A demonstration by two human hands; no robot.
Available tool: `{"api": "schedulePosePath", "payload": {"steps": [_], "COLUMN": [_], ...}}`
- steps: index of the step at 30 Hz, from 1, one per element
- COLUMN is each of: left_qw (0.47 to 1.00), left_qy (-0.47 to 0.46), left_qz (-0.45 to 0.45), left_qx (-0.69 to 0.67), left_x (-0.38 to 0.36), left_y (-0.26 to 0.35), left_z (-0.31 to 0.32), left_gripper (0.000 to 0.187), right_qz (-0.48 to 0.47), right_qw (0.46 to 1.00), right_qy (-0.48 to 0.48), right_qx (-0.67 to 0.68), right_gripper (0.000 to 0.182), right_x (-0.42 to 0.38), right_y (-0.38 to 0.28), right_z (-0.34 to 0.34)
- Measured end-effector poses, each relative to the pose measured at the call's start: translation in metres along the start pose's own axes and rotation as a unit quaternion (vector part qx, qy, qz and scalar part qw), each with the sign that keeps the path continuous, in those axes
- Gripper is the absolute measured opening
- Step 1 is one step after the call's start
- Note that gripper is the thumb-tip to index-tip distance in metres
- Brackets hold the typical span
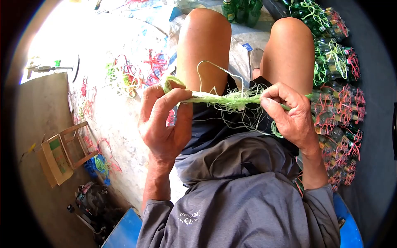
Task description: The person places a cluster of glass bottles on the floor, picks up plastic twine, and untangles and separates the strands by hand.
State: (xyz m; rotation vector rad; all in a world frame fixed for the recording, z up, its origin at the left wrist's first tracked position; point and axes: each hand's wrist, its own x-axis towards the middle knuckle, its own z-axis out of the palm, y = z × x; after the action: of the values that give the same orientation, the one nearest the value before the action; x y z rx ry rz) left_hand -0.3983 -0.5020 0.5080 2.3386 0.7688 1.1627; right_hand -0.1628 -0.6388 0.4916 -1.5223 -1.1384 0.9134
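A frayed light-green plastic twine [235, 100] stretches roughly level between my two hands, above my lap. My left hand [163, 120] pinches its one end between thumb and fingers, with a folded loop of the twine showing over the knuckles. At the other end my right hand [289, 111] grips the strand between thumb and bent forefinger. Loose thin fibres stick out along the middle and hang down toward the black shorts [211, 128]. One thin strand arches up between the knees, and a green tail hangs below my right hand.
Bundles of bottles tied with pink and green twine [337, 103] line the right side. Green bottles [244, 10] stand beyond the knees. Tangled twine scraps [124, 74] litter the floor at left, near a wooden frame [78, 144] and a cardboard box [56, 161]. Blue seat edges [122, 231] show below.
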Motion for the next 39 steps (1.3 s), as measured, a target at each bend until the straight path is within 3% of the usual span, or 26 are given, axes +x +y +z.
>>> {"api": "schedulePosePath", "payload": {"steps": [8, 12, 15, 17, 22, 29, 32, 33, 35, 36, 38, 39], "left_qw": [0.996, 0.996, 0.981, 0.935, 0.926, 0.941, 0.940, 0.939, 0.899, 0.903, 0.948, 0.962], "left_qy": [0.034, 0.026, 0.056, 0.053, 0.055, 0.087, 0.045, 0.013, -0.007, -0.010, -0.065, -0.083], "left_qz": [-0.081, -0.077, -0.122, -0.171, -0.192, -0.237, -0.254, -0.246, -0.337, -0.328, -0.228, -0.185], "left_qx": [0.011, 0.041, -0.138, -0.305, -0.320, -0.226, -0.224, -0.240, -0.278, -0.279, -0.212, -0.184], "left_x": [0.003, 0.006, 0.014, 0.010, 0.018, 0.018, 0.016, 0.013, 0.014, 0.010, 0.009, 0.008], "left_y": [-0.003, -0.010, -0.004, -0.003, 0.004, 0.019, 0.041, 0.045, 0.071, 0.075, 0.070, 0.072], "left_z": [-0.017, -0.029, -0.030, -0.038, -0.051, -0.043, -0.047, -0.051, -0.055, -0.051, -0.048, -0.044], "left_gripper": [0.021, 0.016, 0.016, 0.014, 0.019, 0.016, 0.015, 0.016, 0.008, 0.007, 0.006, 0.008], "right_qz": [0.050, 0.041, 0.059, 0.066, 0.049, 0.065, -0.015, -0.061, -0.151, -0.164, -0.157, -0.117], "right_qw": [0.999, 0.999, 0.998, 0.998, 0.999, 0.998, 0.997, 0.987, 0.941, 0.937, 0.948, 0.962], "right_qy": [-0.007, 0.002, -0.002, -0.008, 0.005, 0.001, 0.013, 0.030, 0.062, 0.095, 0.097, 0.078], "right_qx": [0.001, 0.002, 0.009, 0.002, 0.000, -0.005, -0.072, -0.149, -0.296, -0.293, -0.261, -0.234], "right_gripper": [0.007, 0.008, 0.008, 0.008, 0.008, 0.010, 0.017, 0.019, 0.023, 0.027, 0.018, 0.016], "right_x": [-0.001, 0.000, -0.001, 0.000, 0.000, 0.000, -0.001, -0.001, 0.001, 0.001, -0.003, -0.010], "right_y": [-0.003, 0.002, 0.003, 0.002, 0.002, -0.005, -0.006, -0.012, -0.031, -0.036, -0.047, -0.054], "right_z": [-0.002, 0.000, -0.001, -0.001, 0.002, -0.002, -0.002, -0.003, -0.008, -0.008, -0.011, -0.013]}}
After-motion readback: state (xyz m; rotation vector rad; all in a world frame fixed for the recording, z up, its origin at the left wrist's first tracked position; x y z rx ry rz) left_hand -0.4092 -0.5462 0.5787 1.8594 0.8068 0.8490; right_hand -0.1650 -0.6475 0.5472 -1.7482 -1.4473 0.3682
